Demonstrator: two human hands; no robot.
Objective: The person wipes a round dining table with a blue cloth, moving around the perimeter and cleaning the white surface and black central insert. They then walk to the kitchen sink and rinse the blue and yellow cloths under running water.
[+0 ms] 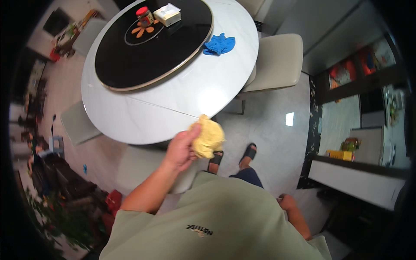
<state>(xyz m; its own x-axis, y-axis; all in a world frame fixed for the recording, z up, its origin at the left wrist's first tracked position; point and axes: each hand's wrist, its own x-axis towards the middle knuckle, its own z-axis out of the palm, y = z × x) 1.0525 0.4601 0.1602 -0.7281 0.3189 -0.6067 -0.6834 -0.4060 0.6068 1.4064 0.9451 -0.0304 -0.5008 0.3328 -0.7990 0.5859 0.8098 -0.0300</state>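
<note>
A crumpled yellow cloth [208, 138] is gripped by my left hand [183, 148], just off the near edge of the round white table [146, 120]. My right hand [286, 201] hangs low beside my body, with its fingers curled; whether it holds anything is not clear. On the table's right part lies a bunched blue cloth [220, 44], close to the rim of the black turntable [156, 61]. The turntable bears a jar with a red lid [145, 17], an orange flower-shaped trivet [140, 32] and a tissue box [168, 15].
A beige chair [276, 61] stands right of the table, another [79, 123] at its left, and a chair seat [143, 167] is below my left forearm. Cabinets and a counter [354, 182] line the right side. A dark sofa [65, 175] is at the far left.
</note>
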